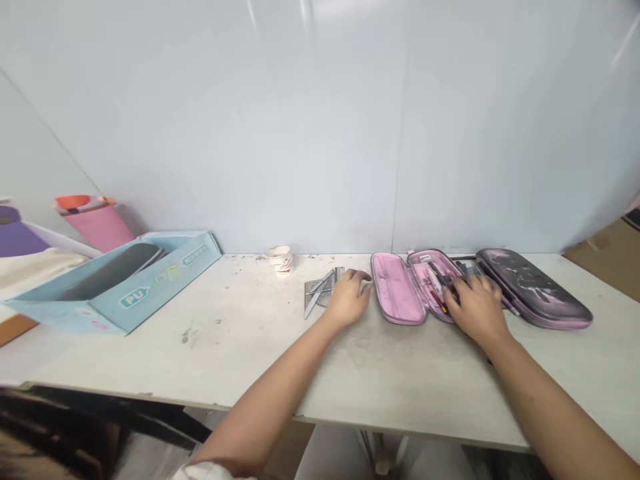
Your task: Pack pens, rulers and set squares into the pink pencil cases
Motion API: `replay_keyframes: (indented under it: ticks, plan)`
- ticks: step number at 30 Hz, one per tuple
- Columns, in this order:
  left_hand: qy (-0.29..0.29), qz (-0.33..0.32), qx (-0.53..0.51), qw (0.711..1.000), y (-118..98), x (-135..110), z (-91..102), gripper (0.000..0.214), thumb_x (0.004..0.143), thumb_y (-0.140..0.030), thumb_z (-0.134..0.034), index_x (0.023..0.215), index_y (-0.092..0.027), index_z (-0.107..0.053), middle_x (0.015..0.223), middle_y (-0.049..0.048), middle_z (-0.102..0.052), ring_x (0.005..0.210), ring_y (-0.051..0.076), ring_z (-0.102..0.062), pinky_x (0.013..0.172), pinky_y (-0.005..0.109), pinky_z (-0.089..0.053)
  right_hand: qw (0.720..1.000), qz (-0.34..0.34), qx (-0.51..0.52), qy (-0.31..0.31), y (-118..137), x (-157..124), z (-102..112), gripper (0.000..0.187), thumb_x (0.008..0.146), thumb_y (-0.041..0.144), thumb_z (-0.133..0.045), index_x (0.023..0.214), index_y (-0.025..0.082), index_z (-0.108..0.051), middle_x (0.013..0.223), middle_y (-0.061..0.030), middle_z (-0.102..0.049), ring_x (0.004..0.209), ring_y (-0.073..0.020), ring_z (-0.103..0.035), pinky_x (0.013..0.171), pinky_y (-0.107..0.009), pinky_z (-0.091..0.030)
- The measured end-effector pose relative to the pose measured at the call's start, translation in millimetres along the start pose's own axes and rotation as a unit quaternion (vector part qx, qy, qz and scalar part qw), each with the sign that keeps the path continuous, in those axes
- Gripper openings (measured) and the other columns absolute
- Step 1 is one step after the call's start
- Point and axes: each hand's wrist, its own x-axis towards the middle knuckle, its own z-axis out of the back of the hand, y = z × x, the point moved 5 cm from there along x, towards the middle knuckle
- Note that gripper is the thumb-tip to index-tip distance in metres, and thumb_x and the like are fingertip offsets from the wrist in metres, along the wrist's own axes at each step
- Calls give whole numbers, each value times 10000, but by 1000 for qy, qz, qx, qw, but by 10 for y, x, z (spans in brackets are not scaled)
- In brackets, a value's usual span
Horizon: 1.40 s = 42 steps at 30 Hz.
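Beside a small pile of clear set squares and rulers [319,292], my left hand [349,298] rests low over the table. Its fingers are slightly bent and apart, and nothing shows between them. A pink pencil case [400,290] lies unfolded to its right, with several pens [437,283] in the right half. My right hand [475,303] reaches over that half's right edge, fingers curled down around something dark beside the pens. What it grips is mostly hidden by the fingers. Just right of this hand lies a dark, pink-edged case [537,287], with some dark items partly under its left side.
A white paper cup [281,260] stands near the wall. On the left, a light blue open box [160,283] holds a dark grey object [113,273]. Behind it leans a pink cylinder-like item [103,223]. The table's front edge [400,430] runs close to my body.
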Motion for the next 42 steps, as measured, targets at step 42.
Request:
replay_keyframes:
  ticks: [42]
  plan:
    - [-129,200,-34,971,741,-245,792,322,857,-468,-350,927,-186,-490,953,85,-617,922,210,-587,813,332,-437,942,100,272,167,2286,18,204,227,818,233,-392,904,159,-588,896,-88,-658,809,-198,-614,690,-278,-416]
